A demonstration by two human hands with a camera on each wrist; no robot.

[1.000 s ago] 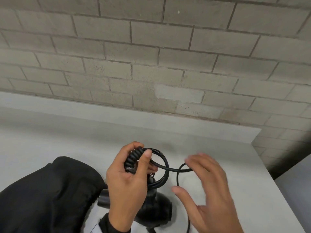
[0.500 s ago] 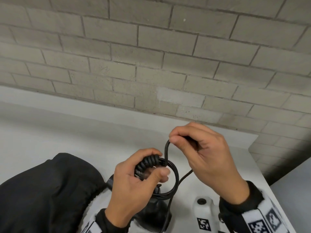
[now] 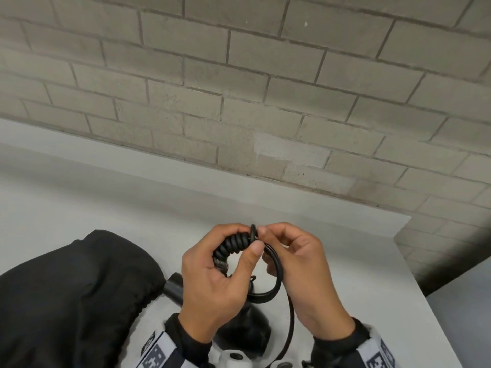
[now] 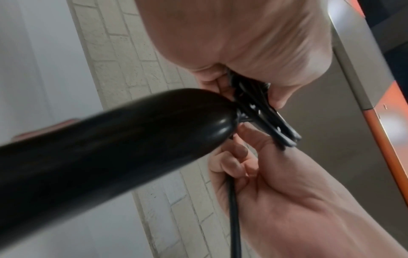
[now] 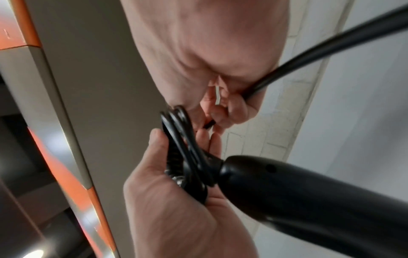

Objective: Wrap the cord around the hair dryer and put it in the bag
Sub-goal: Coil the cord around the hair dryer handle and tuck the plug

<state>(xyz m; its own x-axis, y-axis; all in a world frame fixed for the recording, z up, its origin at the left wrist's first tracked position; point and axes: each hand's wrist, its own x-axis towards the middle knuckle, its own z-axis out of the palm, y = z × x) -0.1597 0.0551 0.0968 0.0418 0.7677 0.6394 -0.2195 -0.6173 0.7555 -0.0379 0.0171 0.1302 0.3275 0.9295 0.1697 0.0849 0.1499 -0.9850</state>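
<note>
while the cord (image 3: 276, 264) is bunched in black loops above the white worktop (image 3: 79, 203), both hands are closed on it. the loops sit at the end of the hair dryer's handle, where the cord leaves the hair dryer (image 3: 247, 333); the dryer's dark body hangs below the hands, partly hidden by the left wrist, and its nozzle points left toward the bag. the left hand (image 3: 212, 277) grips the coiled bundle, thumb pressed over the coils. the right hand (image 3: 300, 266) pinches the cord at the top of the loops, fingertip to fingertip with the left thumb, and in the right wrist view a free length of cord runs out of its curled fingers (image 5: 238, 108). that length drops past the right wrist in the head view. the black bag (image 3: 66, 296) lies crumpled on the worktop just left of the dryer, touching or nearly touching the nozzle. a grey brick wall (image 3: 239, 88) stands behind the worktop.
</note>
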